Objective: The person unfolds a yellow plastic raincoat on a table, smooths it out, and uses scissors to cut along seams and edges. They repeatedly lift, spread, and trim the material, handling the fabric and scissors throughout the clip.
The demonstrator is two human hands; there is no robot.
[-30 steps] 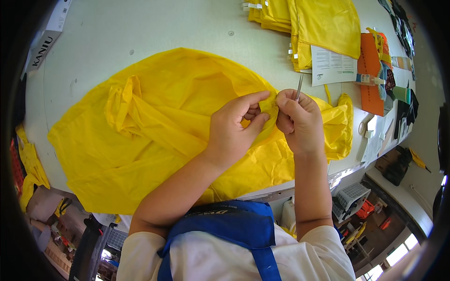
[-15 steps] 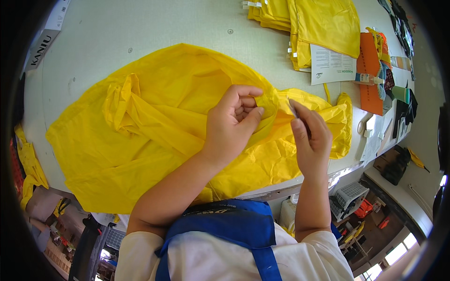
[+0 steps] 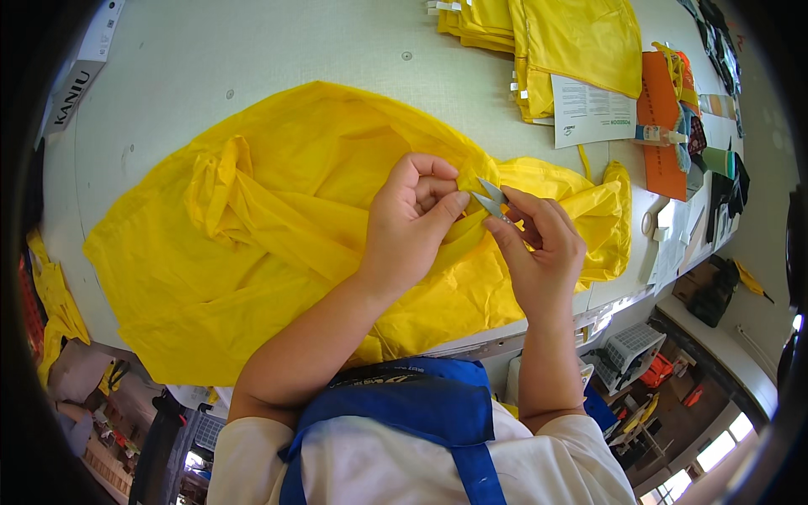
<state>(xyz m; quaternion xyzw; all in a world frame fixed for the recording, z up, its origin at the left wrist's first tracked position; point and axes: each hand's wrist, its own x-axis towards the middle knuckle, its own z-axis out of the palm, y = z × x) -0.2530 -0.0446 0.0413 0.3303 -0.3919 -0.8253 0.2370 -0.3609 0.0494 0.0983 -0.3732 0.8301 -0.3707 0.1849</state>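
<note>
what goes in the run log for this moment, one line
left hand: pinches yellow garment | right hand: holds thread snips at the pinch | table

Worktable: pale grey-white top, matte, a few small dark marks; front edge bends w/ lens. Far right end of table: stack of folded yellow fabric, white printed sheet, orange card, misc. small items crowded beyond. Upper left: white box at table edge. Below table, right: white plastic basket, dark bag, floor brownish, cluttered. Lower left under table: yellow cloth hanging, boxes, dim. Lower right corner: bright windows, daylight. Lighting on tabletop even, strong, no hard shadows.
</note>
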